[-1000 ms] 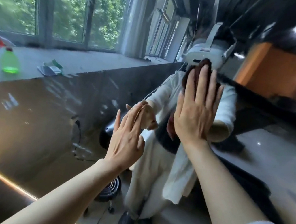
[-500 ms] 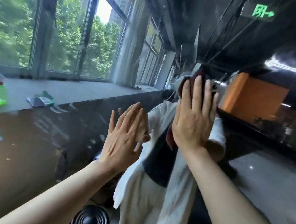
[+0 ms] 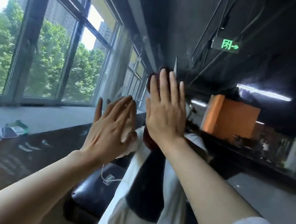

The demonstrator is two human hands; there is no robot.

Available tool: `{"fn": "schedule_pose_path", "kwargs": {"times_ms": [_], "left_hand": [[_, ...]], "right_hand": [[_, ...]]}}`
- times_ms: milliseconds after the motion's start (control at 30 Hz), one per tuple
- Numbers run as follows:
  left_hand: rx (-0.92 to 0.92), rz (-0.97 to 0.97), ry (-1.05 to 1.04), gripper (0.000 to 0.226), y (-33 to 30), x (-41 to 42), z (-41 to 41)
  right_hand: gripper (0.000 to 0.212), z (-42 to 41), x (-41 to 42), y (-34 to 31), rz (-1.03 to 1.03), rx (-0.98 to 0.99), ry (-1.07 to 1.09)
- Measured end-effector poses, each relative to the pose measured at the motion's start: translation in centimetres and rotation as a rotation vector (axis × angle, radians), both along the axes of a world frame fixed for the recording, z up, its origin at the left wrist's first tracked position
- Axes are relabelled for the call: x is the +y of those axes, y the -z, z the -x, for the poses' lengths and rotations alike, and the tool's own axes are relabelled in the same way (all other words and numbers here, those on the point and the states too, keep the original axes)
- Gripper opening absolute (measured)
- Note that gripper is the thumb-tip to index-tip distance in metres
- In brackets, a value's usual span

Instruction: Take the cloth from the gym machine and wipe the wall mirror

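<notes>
1. My left hand (image 3: 111, 125) is flat, fingers straight and together, touching the wall mirror (image 3: 246, 193) and holding nothing.
2. My right hand (image 3: 164, 110), fingers straight and slightly spread, presses the dark maroon cloth (image 3: 148, 140) against the mirror; it bunches above my fingertips and below my palm.

Big windows (image 3: 55, 56) run along the left with green trees outside, some small packets (image 3: 13, 130) sit on the sill (image 3: 50, 116), and a green exit sign (image 3: 228, 45) glows up top right.
</notes>
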State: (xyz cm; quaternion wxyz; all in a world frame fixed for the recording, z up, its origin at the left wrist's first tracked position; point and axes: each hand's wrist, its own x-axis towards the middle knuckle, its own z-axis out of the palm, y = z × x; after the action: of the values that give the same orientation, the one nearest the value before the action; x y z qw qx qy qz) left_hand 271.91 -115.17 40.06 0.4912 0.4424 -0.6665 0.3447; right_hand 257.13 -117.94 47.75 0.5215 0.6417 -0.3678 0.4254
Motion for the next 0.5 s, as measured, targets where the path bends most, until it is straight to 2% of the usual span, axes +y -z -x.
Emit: {"fn": "schedule_pose_path", "kwargs": {"times_ms": [67, 167, 367, 500], "left_hand": [[0.002, 0.051, 0.015, 0.074, -1.4, -0.6, 0.7], [-0.018, 0.089, 0.025, 0.073, -2.8, -1.3, 2.7], [-0.127, 0.080, 0.088, 0.076, -3.6, -1.5, 7.2], [-0.164, 0.064, 0.071, 0.081, -4.7, -1.5, 6.6]], "right_hand": [[0.056, -0.8, -0.4, -0.4, -0.021, 0.081, -0.011], [0.056, 3.2, -0.1, -1.2, -0.017, 0.070, 0.011], [0.052, 17.0, 2.2, 0.4, -0.003, -0.319, 0.127], [0.056, 16.8, 2.0, 0.4, -0.007, -0.494, 0.103]]}}
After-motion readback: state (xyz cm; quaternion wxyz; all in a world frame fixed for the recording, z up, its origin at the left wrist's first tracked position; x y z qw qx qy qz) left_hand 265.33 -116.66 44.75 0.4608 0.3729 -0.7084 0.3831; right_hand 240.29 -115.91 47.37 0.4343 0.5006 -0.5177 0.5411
